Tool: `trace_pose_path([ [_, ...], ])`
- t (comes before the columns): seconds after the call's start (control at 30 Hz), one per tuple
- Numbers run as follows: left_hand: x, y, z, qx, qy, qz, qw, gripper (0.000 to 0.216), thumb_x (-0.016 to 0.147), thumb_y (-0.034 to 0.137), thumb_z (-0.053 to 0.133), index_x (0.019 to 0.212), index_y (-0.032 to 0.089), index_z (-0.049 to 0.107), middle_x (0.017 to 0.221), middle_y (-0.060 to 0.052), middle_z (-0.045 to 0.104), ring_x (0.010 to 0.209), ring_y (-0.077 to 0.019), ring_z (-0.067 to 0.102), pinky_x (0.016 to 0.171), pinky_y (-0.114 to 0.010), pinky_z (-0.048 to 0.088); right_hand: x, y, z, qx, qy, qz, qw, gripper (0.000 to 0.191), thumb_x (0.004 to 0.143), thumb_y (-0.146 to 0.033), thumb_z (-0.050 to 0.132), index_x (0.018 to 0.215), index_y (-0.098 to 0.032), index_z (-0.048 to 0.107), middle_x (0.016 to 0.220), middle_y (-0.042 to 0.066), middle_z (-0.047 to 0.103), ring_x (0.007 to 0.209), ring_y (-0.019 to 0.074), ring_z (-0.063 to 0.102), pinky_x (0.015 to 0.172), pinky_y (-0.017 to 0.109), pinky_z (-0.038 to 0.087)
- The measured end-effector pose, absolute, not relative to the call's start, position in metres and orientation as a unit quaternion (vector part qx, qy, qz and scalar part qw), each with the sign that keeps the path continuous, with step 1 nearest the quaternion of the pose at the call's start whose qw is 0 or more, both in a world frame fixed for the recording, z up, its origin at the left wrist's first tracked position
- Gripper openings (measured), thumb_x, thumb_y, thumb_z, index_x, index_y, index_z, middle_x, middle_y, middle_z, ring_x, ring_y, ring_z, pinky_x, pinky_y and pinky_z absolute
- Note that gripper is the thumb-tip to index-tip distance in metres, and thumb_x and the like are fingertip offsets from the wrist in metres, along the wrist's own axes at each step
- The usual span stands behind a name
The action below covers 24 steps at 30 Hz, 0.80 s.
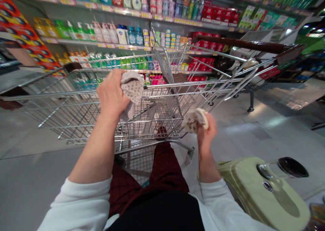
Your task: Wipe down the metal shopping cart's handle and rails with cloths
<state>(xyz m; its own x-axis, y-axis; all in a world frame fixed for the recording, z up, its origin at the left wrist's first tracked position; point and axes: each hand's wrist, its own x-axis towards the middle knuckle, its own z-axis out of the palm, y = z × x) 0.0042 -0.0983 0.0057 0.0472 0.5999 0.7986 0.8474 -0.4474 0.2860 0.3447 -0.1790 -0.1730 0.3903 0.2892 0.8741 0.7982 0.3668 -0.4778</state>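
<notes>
Left hand (111, 95) closed on grey cloth (132, 87): soft, dotted, bunched against top rail of cart (76, 122). Right hand (207, 131) fisted round cream cloth (195, 119): crumpled wad, held in air just off cart's right corner, not touching the wire. Cart is chrome wire mesh, thin straight bars, basket directly ahead of knees. Second cart (254, 46) with brown handle nested at right. Pale green case (243, 183), smooth moulded plastic with round dark cap, near right elbow. Glossy floor (254, 132) open to right. Shelves (101, 44) of bottles behind cart.
</notes>
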Motion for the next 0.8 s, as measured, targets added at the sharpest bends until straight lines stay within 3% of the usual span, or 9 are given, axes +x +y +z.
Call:
trace_pose_path([
  [0.13, 0.003, -0.098, 0.006, -0.709, -0.512, -0.467, 0.132, 0.041, 0.092, 0.055, 0.049, 0.112, 0.022, 0.06, 0.109, -0.005, 0.069, 0.101, -0.0249, 0.062, 0.084, -0.038, 0.043, 0.386, -0.162, -0.095, -0.547, -0.425, -0.352, 0.629, 0.065, 0.082, -0.023, 0.052, 0.147, -0.023, 0.048, 0.149, 0.011, 0.051, 0.139, 0.0294, 0.049, 0.115, 0.056, 0.038],
  [0.23, 0.002, -0.098, 0.005, -0.71, -0.508, -0.471, 0.127, 0.04, 0.092, 0.054, 0.05, 0.112, 0.022, 0.06, 0.109, -0.006, 0.069, 0.102, -0.0253, 0.062, 0.085, -0.039, 0.043, 0.391, -0.141, -0.085, -0.556, -0.479, -0.374, 0.567, 0.063, 0.084, -0.023, 0.047, 0.147, -0.02, 0.047, 0.153, 0.014, 0.046, 0.146, 0.0315, 0.039, 0.117, 0.06, 0.034],
  [0.37, 0.003, -0.097, 0.005, -0.712, -0.506, -0.471, 0.121, 0.039, 0.091, 0.054, 0.05, 0.111, 0.022, 0.06, 0.11, -0.007, 0.069, 0.103, -0.0259, 0.063, 0.085, -0.04, 0.043, 0.366, -0.123, -0.139, -0.545, -0.502, -0.39, 0.546, 0.054, 0.088, -0.022, 0.043, 0.14, -0.014, 0.053, 0.145, 0.019, 0.052, 0.147, 0.0324, 0.037, 0.116, 0.06, 0.035],
  [0.5, 0.004, -0.098, 0.006, -0.709, -0.509, -0.473, 0.115, 0.036, 0.091, 0.053, 0.05, 0.11, 0.024, 0.06, 0.109, -0.005, 0.069, 0.103, -0.0255, 0.064, 0.084, -0.041, 0.043, 0.337, -0.136, -0.208, -0.586, -0.54, -0.324, 0.51, 0.047, 0.09, -0.025, 0.041, 0.133, -0.014, 0.058, 0.142, 0.021, 0.055, 0.147, 0.0341, 0.036, 0.114, 0.061, 0.038],
  [0.63, 0.005, -0.099, 0.007, -0.704, -0.517, -0.472, 0.121, 0.035, 0.09, 0.052, 0.049, 0.109, 0.025, 0.06, 0.107, -0.006, 0.069, 0.102, -0.0267, 0.064, 0.083, -0.041, 0.043, 0.321, -0.153, -0.259, -0.626, -0.573, -0.257, 0.462, 0.043, 0.092, -0.025, 0.04, 0.127, -0.018, 0.064, 0.144, 0.018, 0.054, 0.148, 0.0328, 0.033, 0.113, 0.058, 0.041],
  [0.8, 0.004, -0.098, 0.007, -0.706, -0.513, -0.476, 0.113, 0.032, 0.09, 0.051, 0.051, 0.108, 0.027, 0.06, 0.106, -0.005, 0.069, 0.104, -0.027, 0.064, 0.086, -0.041, 0.044, 0.313, -0.164, -0.317, -0.625, -0.648, -0.199, 0.387, 0.04, 0.089, -0.016, 0.044, 0.119, -0.019, 0.07, 0.135, 0.015, 0.061, 0.142, 0.0277, 0.041, 0.111, 0.049, 0.047],
])
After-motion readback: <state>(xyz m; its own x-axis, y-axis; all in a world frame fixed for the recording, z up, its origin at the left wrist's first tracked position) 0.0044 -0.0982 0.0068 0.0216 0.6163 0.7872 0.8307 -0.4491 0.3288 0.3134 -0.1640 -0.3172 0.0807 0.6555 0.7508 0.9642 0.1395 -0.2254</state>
